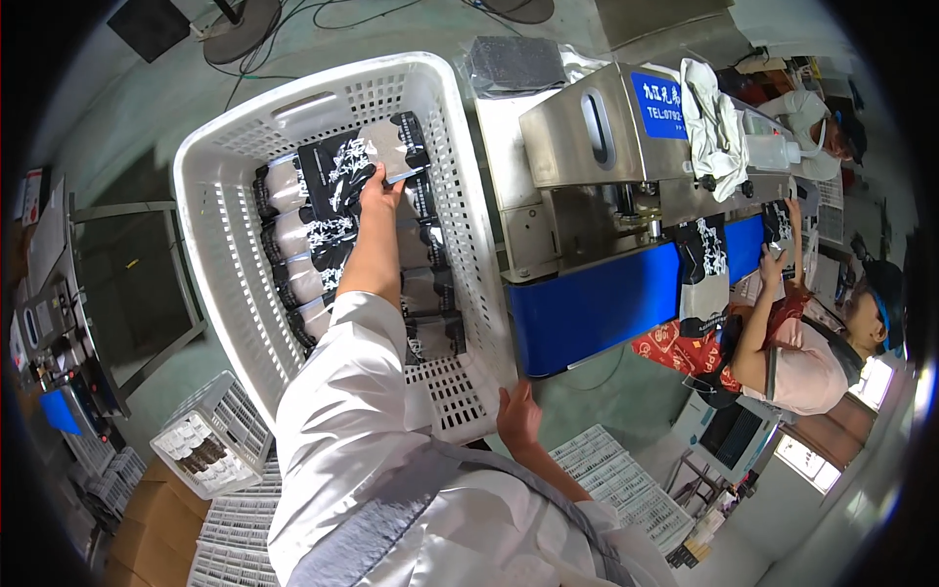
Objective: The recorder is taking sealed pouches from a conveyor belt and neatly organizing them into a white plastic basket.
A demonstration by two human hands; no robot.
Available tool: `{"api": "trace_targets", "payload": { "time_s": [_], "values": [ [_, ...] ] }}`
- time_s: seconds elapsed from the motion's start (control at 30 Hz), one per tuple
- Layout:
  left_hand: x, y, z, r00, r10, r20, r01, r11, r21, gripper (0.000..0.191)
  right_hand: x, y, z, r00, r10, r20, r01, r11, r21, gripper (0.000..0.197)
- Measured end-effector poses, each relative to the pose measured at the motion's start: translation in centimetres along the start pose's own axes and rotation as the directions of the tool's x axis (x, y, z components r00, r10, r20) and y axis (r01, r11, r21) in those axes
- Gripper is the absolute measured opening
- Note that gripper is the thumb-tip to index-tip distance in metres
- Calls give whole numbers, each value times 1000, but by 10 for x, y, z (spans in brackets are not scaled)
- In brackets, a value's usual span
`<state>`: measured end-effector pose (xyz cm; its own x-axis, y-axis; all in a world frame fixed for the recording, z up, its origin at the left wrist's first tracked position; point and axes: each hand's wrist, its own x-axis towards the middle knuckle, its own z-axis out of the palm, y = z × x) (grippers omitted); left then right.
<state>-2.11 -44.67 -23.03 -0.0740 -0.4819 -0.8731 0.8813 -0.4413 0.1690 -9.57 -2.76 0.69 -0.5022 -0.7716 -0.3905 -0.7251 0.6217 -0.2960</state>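
Note:
My left hand (378, 188) reaches into a white plastic crate (198, 158) and grips the near edge of a black-and-clear plastic bag (392, 143) of pale goods. That bag lies on top of more such bags, stacked flat in rows. Beneath my forearm, part of the stack is hidden. Close to the crate's near right corner is my right hand (519, 417), its fingers curled. Whether it touches the rim is unclear. Just beyond it ends a blue conveyor belt (598, 304), which carries another bag (702, 271) farther along.
A steel machine housing (579, 132) stands over the belt, a white cloth (715, 128) draped on it. At the right, a person (799, 352) handles a bag by the belt; another person (807, 132) is behind the machine. Stacked crates (620, 488) and a tilted crate (213, 440) flank me.

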Motion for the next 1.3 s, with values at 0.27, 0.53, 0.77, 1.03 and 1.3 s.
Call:
{"api": "trace_targets", "payload": {
  "time_s": [0.27,0.53,0.77,1.03,1.3],
  "values": [
    [-5,-20,-16,965,-205,-163,260,826,500,52,1,6,2,999,-25,-44,25,1000,12,39],
    [-111,-53,-61,938,-346,31,288,824,489,23,-1,1,-4,998,-47,-45,49,998,32,33],
    [-256,-47,-58,994,-5,111,-57,839,541,7,-2,6,-4,999,-40,-9,40,998,41,26],
    [-375,-81,-36,837,163,522,-502,608,615,11,0,8,-15,995,-90,44,88,995,51,31],
    [-414,-174,-32,805,-35,592,-540,370,756,33,-22,60,-42,959,-252,131,224,954,198,47]
  ]
}}
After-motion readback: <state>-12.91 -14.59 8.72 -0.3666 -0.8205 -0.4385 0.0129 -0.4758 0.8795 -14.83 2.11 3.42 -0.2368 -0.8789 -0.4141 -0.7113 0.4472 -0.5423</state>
